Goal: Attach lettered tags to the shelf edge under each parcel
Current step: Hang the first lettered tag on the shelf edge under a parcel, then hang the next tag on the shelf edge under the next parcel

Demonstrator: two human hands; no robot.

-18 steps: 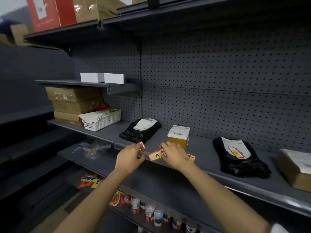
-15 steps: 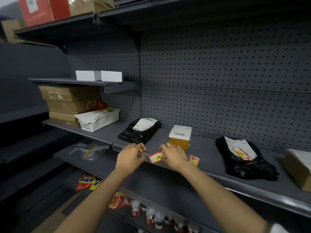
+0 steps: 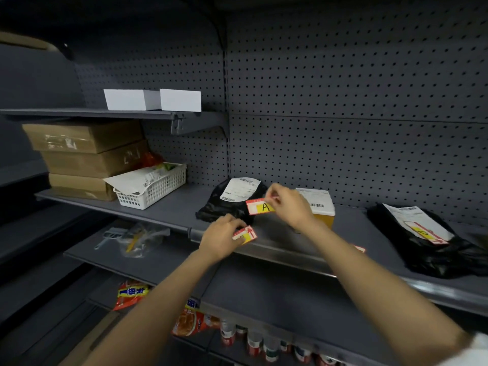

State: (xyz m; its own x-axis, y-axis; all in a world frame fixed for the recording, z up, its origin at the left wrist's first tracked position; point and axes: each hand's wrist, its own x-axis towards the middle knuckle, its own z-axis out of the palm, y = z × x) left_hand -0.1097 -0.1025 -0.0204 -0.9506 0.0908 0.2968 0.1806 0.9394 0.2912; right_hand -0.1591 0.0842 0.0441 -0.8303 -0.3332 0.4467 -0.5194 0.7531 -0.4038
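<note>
— So, what have you got in each hand?

— My right hand (image 3: pixel 291 206) pinches a red tag with a yellow patch and the letter A (image 3: pixel 260 206), held up in the air in front of the black bag parcel (image 3: pixel 224 207). My fingers (image 3: pixel 274 192) grip its right end, and a second red slip shows just above them.

— And the left?

— My left hand (image 3: pixel 220 240) is closed on another red and yellow tag (image 3: pixel 245 235), down low, right by the front edge of the shelf (image 3: pixel 290 256). I cannot read any letter on it.

— Where are the parcels?

— On that same shelf. Black bag at the left, a small box with a white label (image 3: pixel 320 210) behind my right hand, and another black bag (image 3: pixel 433 247) further right with a tag lying on top. One more bit of red (image 3: pixel 359 249) peeks out at the shelf edge beside my right forearm.
</note>
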